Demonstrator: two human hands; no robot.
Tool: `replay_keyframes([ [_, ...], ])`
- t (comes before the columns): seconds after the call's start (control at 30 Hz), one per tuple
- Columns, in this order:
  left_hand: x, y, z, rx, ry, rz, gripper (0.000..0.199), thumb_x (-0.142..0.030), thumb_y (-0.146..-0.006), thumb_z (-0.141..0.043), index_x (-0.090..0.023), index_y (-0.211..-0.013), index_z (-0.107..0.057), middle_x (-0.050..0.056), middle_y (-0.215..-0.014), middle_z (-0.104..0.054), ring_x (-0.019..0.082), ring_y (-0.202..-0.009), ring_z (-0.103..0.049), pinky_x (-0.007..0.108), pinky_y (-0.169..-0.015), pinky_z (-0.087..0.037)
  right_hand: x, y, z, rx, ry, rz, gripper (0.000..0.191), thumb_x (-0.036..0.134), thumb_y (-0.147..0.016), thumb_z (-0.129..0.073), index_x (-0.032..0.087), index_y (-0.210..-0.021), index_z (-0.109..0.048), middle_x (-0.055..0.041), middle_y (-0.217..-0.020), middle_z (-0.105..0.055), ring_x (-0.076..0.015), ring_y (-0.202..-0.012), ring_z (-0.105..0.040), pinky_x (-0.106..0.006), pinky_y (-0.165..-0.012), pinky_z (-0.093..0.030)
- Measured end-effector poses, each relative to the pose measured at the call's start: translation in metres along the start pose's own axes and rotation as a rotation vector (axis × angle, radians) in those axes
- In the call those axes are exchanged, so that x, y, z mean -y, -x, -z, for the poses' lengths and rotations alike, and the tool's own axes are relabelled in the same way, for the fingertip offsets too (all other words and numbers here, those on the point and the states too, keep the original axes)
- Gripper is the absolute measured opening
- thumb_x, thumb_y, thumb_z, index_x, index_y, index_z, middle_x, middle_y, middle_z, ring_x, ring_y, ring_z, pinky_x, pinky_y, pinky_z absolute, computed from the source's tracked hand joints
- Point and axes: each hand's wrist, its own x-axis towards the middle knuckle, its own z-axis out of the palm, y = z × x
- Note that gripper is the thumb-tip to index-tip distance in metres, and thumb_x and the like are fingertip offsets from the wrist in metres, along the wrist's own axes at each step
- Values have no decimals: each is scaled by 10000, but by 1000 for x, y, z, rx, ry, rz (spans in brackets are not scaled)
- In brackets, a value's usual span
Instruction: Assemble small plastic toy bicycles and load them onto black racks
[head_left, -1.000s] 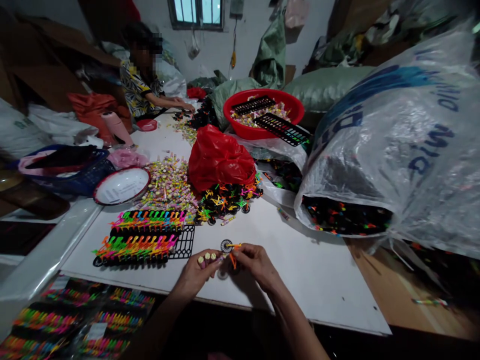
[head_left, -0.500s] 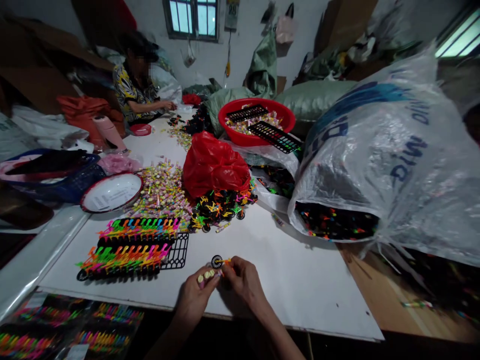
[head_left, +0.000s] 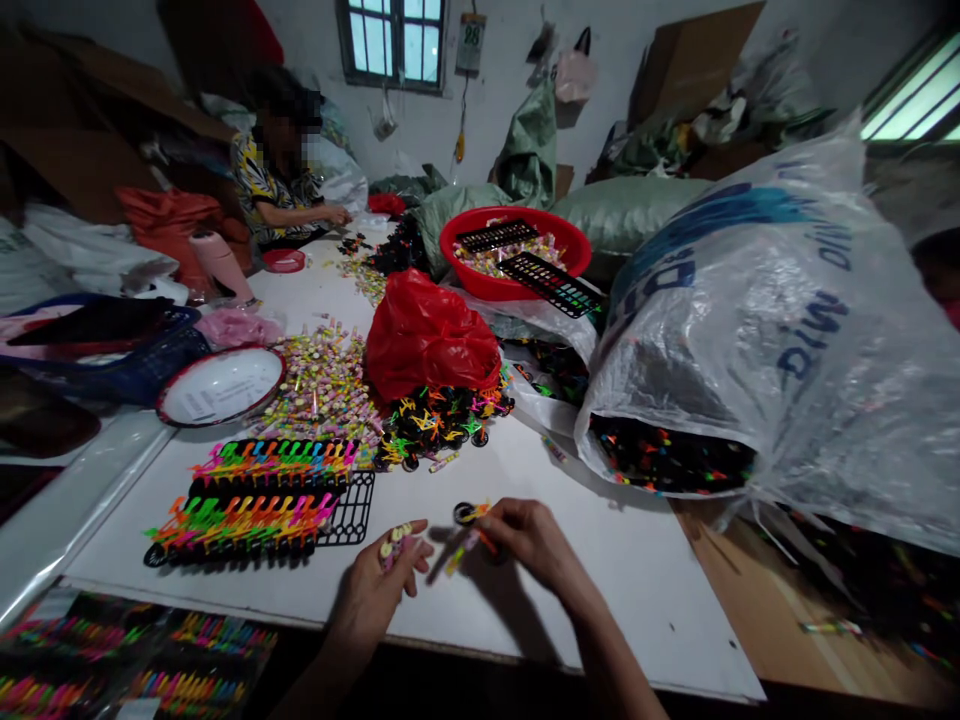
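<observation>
My left hand (head_left: 375, 590), at the front of the white tabletop, is curled around several small printed tubes (head_left: 393, 545) with pale yellow ends. Apart from it, to the right, my right hand (head_left: 534, 545) pinches a small plastic toy bicycle (head_left: 466, 513) with black wheels and yellow-orange parts. A printed tube (head_left: 460, 552) hangs at the bicycle, blurred; how the two are joined I cannot make out. Left of my hands, rows of colourful toy bicycles (head_left: 240, 520) stand on a black slotted tray (head_left: 351, 515).
Behind lie a heap of tubes (head_left: 322, 390) and a pile of bicycles (head_left: 442, 420) under a red bag (head_left: 431, 335). A white dish (head_left: 221, 385), a red basin (head_left: 579, 245) and a big plastic sack (head_left: 750, 350) stand around. A person (head_left: 281, 190) sits at the far left.
My hands were together and have parted. The right hand has moved right with the bicycle and a tube; the left has shifted slightly left, keeping its tubes.
</observation>
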Motion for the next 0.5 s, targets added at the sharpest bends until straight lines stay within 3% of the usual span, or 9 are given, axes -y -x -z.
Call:
replay_keyframes([
  [0.1, 1, -4, 11, -43, 115, 76, 620, -513, -501, -812, -100, -944, -677, 59, -711, -659, 118, -580, -547, 216, -493, -389, 6, -26, 31, -251, 443, -75, 210, 329, -811, -572, 147, -832, -674, -97, -790, -672, -199, -738, -617, -257, -624, -404],
  [0.2, 5, 0, 7, 41, 194, 145, 649, -497, -492, -829, -100, -974, -655, 29, -663, -625, 81, -504, -485, 189, -422, -305, 14, -70, 27, -405, 563, -104, 316, 225, -819, -545, 165, -1124, -603, -139, -1082, -629, -230, -975, -595, -276, -741, -412],
  [0.27, 4, 3, -2, 122, 197, 158, 657, -500, -535, -810, -104, -1028, -633, 4, -630, -596, 53, -439, -417, 181, -385, -229, 18, -99, 15, -421, 509, -135, 360, 245, -845, -511, 166, -1194, -558, -153, -1154, -599, -243, -1051, -568, -290, -772, -416],
  [0.37, -2, 3, -13, 159, 173, 145, 642, -520, -584, -774, -108, -1050, -617, -20, -591, -561, 30, -384, -343, 177, -362, -159, 18, -125, 3, -398, 428, -178, 322, 304, -850, -513, 164, -1127, -598, -151, -1099, -634, -264, -1033, -587, -309, -756, -432],
  [0.5, -8, -7, -17, 107, 148, 136, 625, -546, -580, -758, -116, -1012, -619, -37, -561, -535, 23, -359, -314, 170, -351, -128, 1, -110, 9, -272, 324, -155, 218, 290, -778, -614, 177, -955, -671, -94, -906, -693, -245, -880, -639, -302, -708, -448],
])
